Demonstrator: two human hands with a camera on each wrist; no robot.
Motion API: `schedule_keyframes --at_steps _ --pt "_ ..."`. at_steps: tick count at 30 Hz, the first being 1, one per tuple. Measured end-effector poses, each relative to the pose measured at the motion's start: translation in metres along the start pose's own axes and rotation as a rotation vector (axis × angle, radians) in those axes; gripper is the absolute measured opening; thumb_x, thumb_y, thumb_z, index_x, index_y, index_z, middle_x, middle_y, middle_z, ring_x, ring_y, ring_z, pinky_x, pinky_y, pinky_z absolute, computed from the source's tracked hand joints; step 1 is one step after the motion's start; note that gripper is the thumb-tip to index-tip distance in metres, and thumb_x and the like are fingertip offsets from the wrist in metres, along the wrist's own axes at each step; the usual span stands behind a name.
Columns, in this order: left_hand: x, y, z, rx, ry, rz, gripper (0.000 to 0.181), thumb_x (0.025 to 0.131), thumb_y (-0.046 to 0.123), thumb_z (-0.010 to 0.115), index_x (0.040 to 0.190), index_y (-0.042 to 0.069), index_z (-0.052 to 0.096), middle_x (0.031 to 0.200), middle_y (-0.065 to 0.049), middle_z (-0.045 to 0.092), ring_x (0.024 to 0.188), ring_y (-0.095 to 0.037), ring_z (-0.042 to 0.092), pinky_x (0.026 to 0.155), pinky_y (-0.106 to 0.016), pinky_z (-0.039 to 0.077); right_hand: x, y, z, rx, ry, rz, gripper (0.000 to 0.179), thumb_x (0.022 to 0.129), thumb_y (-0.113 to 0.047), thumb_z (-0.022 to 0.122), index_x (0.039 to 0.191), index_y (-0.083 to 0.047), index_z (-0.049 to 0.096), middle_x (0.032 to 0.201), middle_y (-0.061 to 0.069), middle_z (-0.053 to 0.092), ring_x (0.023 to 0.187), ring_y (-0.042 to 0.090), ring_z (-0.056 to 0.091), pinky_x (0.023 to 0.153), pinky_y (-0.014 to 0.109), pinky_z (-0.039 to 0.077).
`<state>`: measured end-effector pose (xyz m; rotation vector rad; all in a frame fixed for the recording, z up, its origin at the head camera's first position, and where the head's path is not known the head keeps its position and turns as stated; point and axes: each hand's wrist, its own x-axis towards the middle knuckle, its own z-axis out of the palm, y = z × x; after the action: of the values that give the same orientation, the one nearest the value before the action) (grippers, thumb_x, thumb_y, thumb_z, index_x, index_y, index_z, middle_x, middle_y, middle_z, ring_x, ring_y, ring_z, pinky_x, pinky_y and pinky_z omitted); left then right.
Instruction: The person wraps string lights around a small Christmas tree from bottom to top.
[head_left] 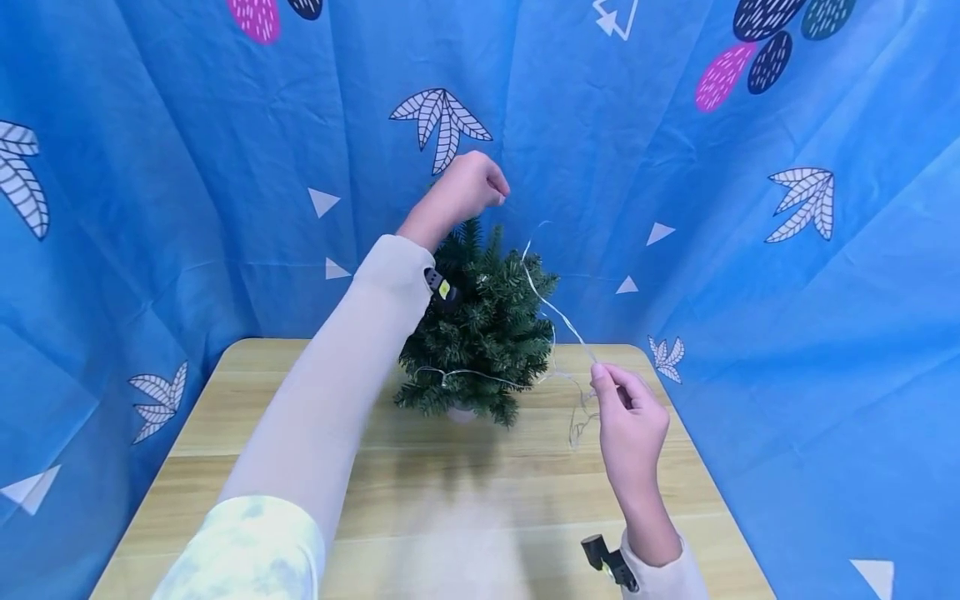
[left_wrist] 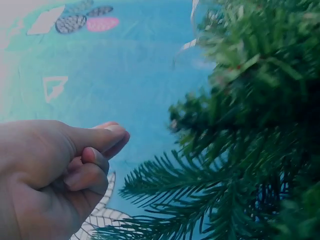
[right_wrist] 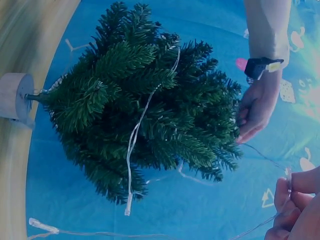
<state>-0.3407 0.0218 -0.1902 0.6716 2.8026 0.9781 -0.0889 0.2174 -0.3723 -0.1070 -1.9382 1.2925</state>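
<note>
A small green artificial Christmas tree [head_left: 487, 317] stands upright on the table, with a string of clear fairy lights [right_wrist: 132, 142] running across its branches. My left hand [head_left: 468, 185] is raised beside the treetop, thumb and forefinger pinched together. In the right wrist view the thin wire reaches its fingertips; in the left wrist view the wire at the pinch is too faint to see. In front and to the right of the tree, my right hand [head_left: 633, 425] pinches another stretch of the wire. A tiny bulb [right_wrist: 288, 172] shows at its fingertips.
Loose light wire [head_left: 577, 421] trails onto the wooden table [head_left: 360, 517] right of the tree. The tree's pale round base [right_wrist: 16, 95] rests on the table. Behind and at both sides hangs a blue patterned cloth [head_left: 787, 333].
</note>
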Motion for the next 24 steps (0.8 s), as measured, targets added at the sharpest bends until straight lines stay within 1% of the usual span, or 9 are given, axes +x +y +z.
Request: schedule_keyframes --at_steps 4,6,8,13,16,18,20,22,24 --pt "-0.014 0.002 0.011 -0.082 0.002 0.047 0.025 0.102 0.018 0.062 0.124 0.013 0.071 0.125 -0.001 0.069 0.112 -0.017 0.063 0.094 -0.03 0.052 0.0 0.001 0.002 0.002 -0.003 0.01 0.014 0.096 -0.02 0.071 0.1 -0.009 0.079 0.081 -0.007 0.066 0.059 0.007 0.049 0.054 0.018 0.04" --pt "-0.024 0.003 0.02 -0.132 -0.005 0.087 0.023 0.1 0.019 0.064 0.122 0.013 0.072 0.12 -0.001 0.071 0.106 -0.017 0.064 0.09 -0.029 0.052 0.001 0.002 0.003 0.0 -0.005 0.022 0.015 0.096 -0.021 0.071 0.1 -0.01 0.079 0.08 -0.007 0.066 0.059 0.007 0.048 0.053 0.019 0.04" --pt "-0.035 0.003 0.03 -0.177 -0.015 0.144 0.022 0.098 0.019 0.067 0.118 0.013 0.073 0.115 -0.001 0.072 0.102 -0.018 0.066 0.087 -0.028 0.053 0.001 0.002 0.004 0.001 -0.006 0.032 0.015 0.096 -0.022 0.071 0.099 -0.01 0.08 0.078 -0.007 0.065 0.058 0.008 0.048 0.053 0.019 0.04" --pt "-0.065 0.003 0.058 -0.228 -0.082 0.299 0.019 0.096 0.024 0.07 0.113 0.015 0.075 0.11 0.003 0.074 0.1 -0.012 0.066 0.088 -0.028 0.053 0.003 0.003 0.006 0.014 -0.009 0.029 0.015 0.096 -0.022 0.071 0.099 -0.009 0.079 0.076 -0.008 0.064 0.057 0.008 0.047 0.052 0.02 0.039" --pt "-0.079 0.004 0.074 -0.262 -0.139 0.365 0.017 0.097 0.024 0.07 0.111 0.016 0.075 0.109 0.005 0.074 0.096 -0.011 0.064 0.086 -0.028 0.053 0.004 0.003 0.007 0.023 -0.007 0.02 0.014 0.096 -0.02 0.071 0.099 -0.009 0.079 0.073 -0.01 0.063 0.056 0.007 0.045 0.052 0.02 0.039" --pt "-0.086 0.005 0.084 -0.28 -0.165 0.392 0.016 0.097 0.024 0.07 0.11 0.017 0.076 0.108 0.006 0.073 0.089 -0.012 0.062 0.081 -0.027 0.052 0.005 0.003 0.007 0.028 -0.007 0.012 0.013 0.096 -0.019 0.071 0.099 -0.009 0.079 0.072 -0.01 0.062 0.055 0.007 0.045 0.052 0.02 0.038" --pt "-0.092 0.005 0.094 -0.277 -0.184 0.409 0.016 0.097 0.024 0.07 0.11 0.018 0.075 0.104 0.005 0.073 0.08 -0.013 0.058 0.074 -0.026 0.05 0.005 0.003 0.008 0.028 -0.01 0.002 0.013 0.096 -0.018 0.071 0.099 -0.008 0.079 0.073 -0.007 0.063 0.055 0.006 0.045 0.052 0.02 0.038" --pt "-0.096 0.005 0.103 -0.26 -0.188 0.422 0.016 0.097 0.025 0.07 0.111 0.02 0.075 0.103 0.006 0.072 0.075 -0.014 0.055 0.07 -0.025 0.048 0.006 0.002 0.009 0.028 -0.017 -0.011 0.014 0.096 -0.018 0.071 0.099 -0.007 0.079 0.074 -0.004 0.063 0.056 0.006 0.046 0.052 0.02 0.038" --pt "-0.099 0.005 0.111 -0.246 -0.191 0.439 0.017 0.097 0.024 0.069 0.113 0.02 0.074 0.105 0.007 0.07 0.073 -0.015 0.053 0.069 -0.025 0.048 0.006 0.001 0.01 0.028 -0.023 -0.022 0.014 0.096 -0.017 0.071 0.1 -0.007 0.079 0.073 0.001 0.063 0.055 0.006 0.045 0.051 0.02 0.038"
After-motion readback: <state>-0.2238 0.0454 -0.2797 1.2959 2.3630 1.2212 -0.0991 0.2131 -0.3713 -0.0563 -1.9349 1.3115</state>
